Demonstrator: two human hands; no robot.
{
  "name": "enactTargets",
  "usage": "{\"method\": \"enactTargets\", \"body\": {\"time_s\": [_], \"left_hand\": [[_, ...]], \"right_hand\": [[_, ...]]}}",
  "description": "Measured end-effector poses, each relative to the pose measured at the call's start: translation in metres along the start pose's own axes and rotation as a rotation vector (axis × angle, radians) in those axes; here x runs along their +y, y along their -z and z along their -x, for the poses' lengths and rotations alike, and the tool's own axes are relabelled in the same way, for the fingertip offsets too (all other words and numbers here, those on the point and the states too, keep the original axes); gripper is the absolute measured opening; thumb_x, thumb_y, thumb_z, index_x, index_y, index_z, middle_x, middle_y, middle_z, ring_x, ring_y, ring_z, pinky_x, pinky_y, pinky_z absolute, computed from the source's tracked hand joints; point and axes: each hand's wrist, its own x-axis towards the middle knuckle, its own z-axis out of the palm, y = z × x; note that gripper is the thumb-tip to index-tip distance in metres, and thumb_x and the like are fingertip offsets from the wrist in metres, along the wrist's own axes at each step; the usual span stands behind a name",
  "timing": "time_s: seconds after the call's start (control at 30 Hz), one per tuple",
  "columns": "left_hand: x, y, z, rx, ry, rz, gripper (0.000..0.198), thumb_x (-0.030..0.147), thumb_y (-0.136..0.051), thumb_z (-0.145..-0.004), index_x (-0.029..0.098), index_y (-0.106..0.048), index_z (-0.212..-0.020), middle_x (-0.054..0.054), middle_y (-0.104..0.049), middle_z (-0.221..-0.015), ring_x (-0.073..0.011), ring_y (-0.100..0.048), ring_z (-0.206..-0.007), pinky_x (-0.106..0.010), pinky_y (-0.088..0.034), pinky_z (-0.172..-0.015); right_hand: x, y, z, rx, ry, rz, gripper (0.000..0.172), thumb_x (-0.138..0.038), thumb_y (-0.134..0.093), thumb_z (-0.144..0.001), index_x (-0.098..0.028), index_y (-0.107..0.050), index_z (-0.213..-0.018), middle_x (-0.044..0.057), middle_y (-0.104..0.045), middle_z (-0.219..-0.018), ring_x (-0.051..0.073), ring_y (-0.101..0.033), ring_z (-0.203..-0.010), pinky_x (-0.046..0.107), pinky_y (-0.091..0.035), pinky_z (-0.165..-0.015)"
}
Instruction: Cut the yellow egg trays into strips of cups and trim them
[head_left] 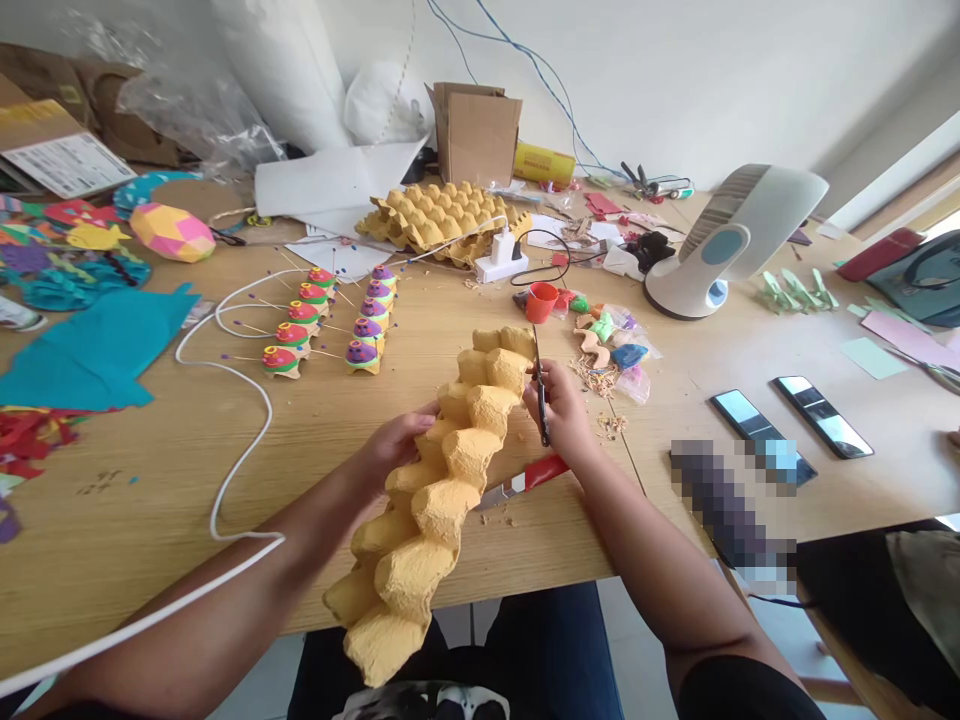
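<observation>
A strip of yellow egg carton [442,480] slants over the front of the table, its bumpy cups facing up. My left hand [405,435] grips its left side, thumb on the edge and the other fingers hidden beneath. Around black-handled scissors [543,405], seen edge-on, closes my right hand [562,405]; their blades meet the strip's far right end. A red-handled knife [536,475] lies on the table under my right wrist, its blade partly behind the strip.
Painted carton caterpillars [300,325] with pins stand left of centre. Behind are egg trays [442,220] and a white power strip [502,258]. A red cup [541,300], bagged clay [628,355], a white fan [735,245] and phones [823,415] sit rightward. A white cable [259,430] crosses my left forearm.
</observation>
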Motion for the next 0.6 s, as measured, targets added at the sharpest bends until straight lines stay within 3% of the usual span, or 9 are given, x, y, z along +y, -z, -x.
{"method": "enactTargets", "body": {"time_s": [0.17,0.6], "left_hand": [[-0.0026,0.0048,-0.0009,-0.019,0.013,-0.009,0.055,0.045,-0.071,-0.081,0.040,-0.065,-0.135,-0.004,-0.080,-0.102,-0.0333,-0.074,-0.095,-0.044,-0.057,-0.075],[-0.0003,0.0054,0.0012,0.044,-0.010,0.001,0.057,0.044,-0.070,-0.085,0.041,-0.060,-0.142,-0.003,-0.079,-0.106,-0.0291,-0.075,-0.088,-0.040,-0.058,-0.071]], "right_hand": [[-0.0018,-0.0024,0.0012,0.007,-0.017,-0.023,0.033,-0.053,-0.065,-0.092,-0.028,-0.054,-0.110,-0.006,-0.046,-0.073,0.016,-0.044,-0.066,0.029,-0.037,-0.062],[-0.0060,0.0050,-0.0039,-0.010,-0.038,0.036,0.035,-0.058,-0.071,-0.089,-0.027,-0.056,-0.098,-0.005,-0.050,-0.071,0.015,-0.045,-0.064,0.027,-0.035,-0.059]]}}
